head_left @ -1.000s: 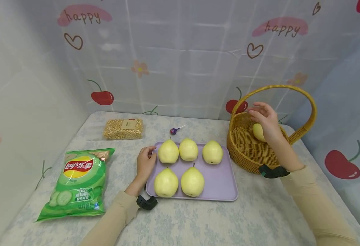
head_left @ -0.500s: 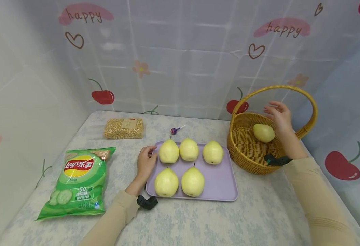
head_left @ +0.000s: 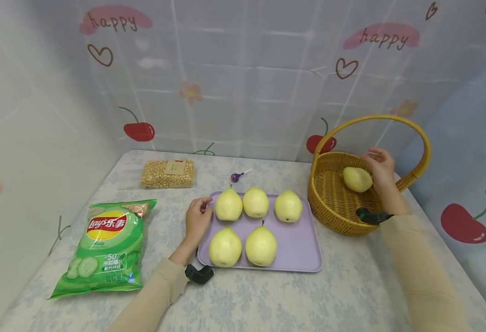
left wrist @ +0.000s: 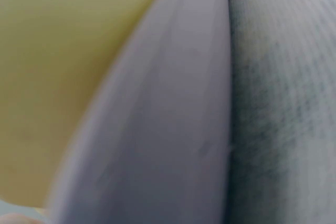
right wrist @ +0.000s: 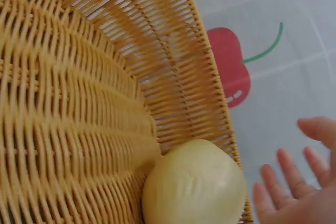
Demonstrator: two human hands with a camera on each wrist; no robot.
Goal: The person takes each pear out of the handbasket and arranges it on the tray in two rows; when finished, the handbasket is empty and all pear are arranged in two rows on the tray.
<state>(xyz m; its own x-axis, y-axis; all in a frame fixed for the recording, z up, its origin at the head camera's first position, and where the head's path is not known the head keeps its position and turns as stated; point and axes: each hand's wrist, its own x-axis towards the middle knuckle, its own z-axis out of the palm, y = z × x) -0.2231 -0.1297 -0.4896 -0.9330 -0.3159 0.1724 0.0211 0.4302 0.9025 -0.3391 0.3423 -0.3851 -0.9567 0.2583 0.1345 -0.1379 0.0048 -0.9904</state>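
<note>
A wicker basket [head_left: 336, 221] with a tall handle stands at the right of the table, one pale yellow pear [head_left: 357, 179] lying on its side in it. My right hand [head_left: 382, 168] hovers over the basket's right part, beside that pear. In the right wrist view, the fingers are spread apart and hold nothing near the pear [right wrist: 194, 184]. Several more pears [head_left: 261, 246] sit upright on a lilac tray [head_left: 294, 249]. At the tray's left edge rests my left hand [head_left: 197, 220], fingers at the rim. The left wrist view mostly shows the tray's wall [left wrist: 173, 103] up close.
A green bag of chips [head_left: 106, 246] lies on the left of the table. Behind it is a clear pack of corn kernels [head_left: 167, 174]. A wrapped lollipop [head_left: 236, 177] lies behind the tray. A printed curtain [head_left: 243, 83] hangs along the back.
My right hand has moved right from above the pear in the basket, then dropped slightly beside it, uncovering the pear. The left hand and tray stay where they were.
</note>
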